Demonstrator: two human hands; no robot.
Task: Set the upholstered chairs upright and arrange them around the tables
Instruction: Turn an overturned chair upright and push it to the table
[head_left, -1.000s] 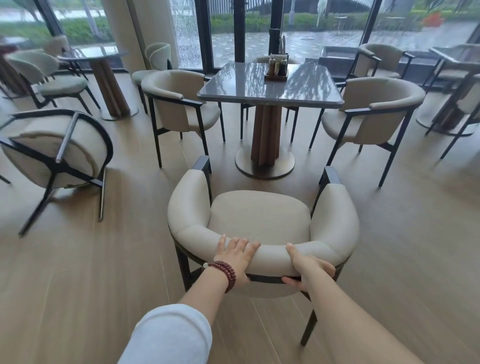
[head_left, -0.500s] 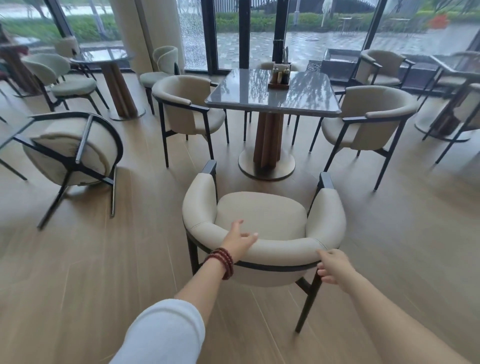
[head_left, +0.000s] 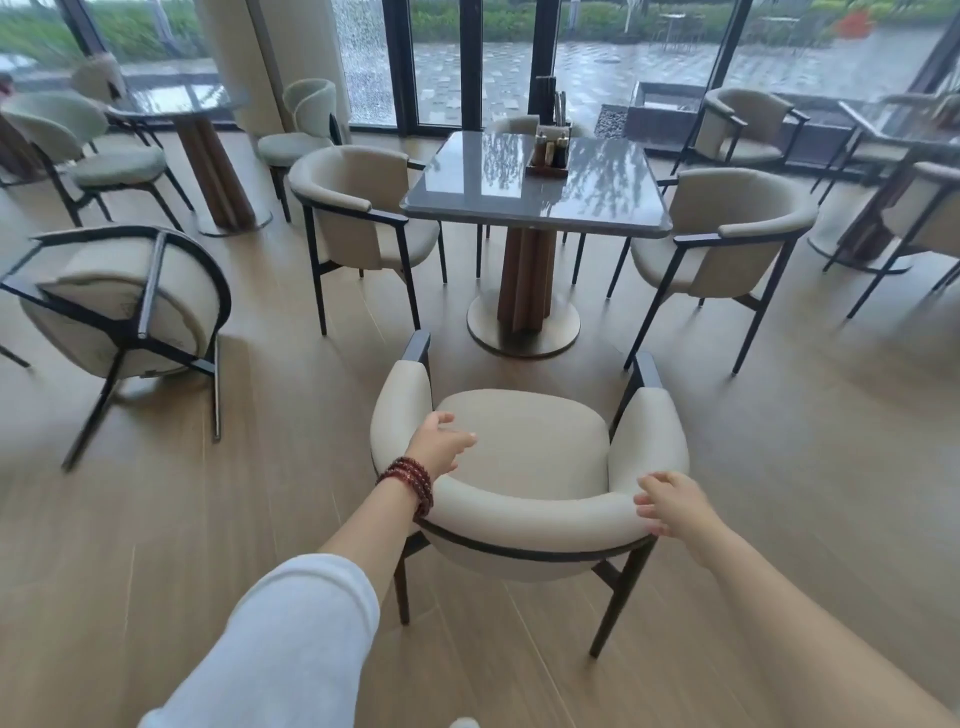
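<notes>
A cream upholstered chair (head_left: 524, 457) with a dark frame stands upright in front of me, facing the square grey table (head_left: 535, 187). My left hand (head_left: 439, 444) hovers over the left end of its curved backrest with fingers relaxed. My right hand (head_left: 670, 504) touches the backrest's right end with loose fingers. Two more upright chairs, the left chair (head_left: 363, 208) and the right chair (head_left: 727, 234), flank the table. Another cream chair (head_left: 119, 301) lies tipped on its side at the left, legs pointing toward me.
A condiment caddy (head_left: 550, 150) sits on the grey table. A round table (head_left: 182, 101) with chairs stands at the far left by a pillar (head_left: 270, 62). More chairs and a table (head_left: 893, 124) are at the right. Glass walls run along the back. Wooden floor lies around me.
Both hands have let go of the backrest they gripped a second ago. The chair now stands closer to the table, and my view has pulled back slightly.
</notes>
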